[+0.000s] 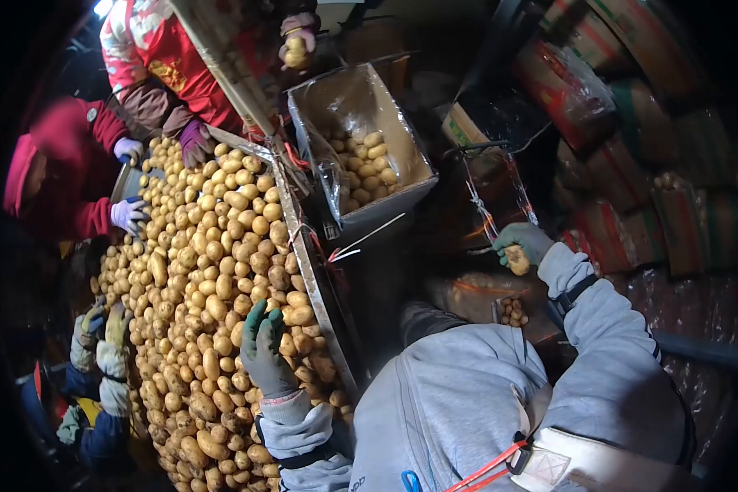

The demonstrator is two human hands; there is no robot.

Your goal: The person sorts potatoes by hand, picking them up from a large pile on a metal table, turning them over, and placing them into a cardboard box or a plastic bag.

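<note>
My left hand [267,353], in a grey-green glove, is over the right side of a large heap of potatoes [213,283]. Its fingers are stretched out and somewhat apart, and no potato shows in them. My right hand [526,241], gloved in green, is out to the right, away from the heap. Its fingers are closed around a potato [517,261], which partly shows below them. Beneath that hand sits a small opening with several potatoes [512,312] inside.
A metal-edged rim [291,213] bounds the heap. Beyond it stands a plastic-lined cardboard box [422,176] partly filled with potatoes. Co-workers' gloved hands [129,215] reach over the heap's far and left sides. Stacked cartons [619,168] line the right.
</note>
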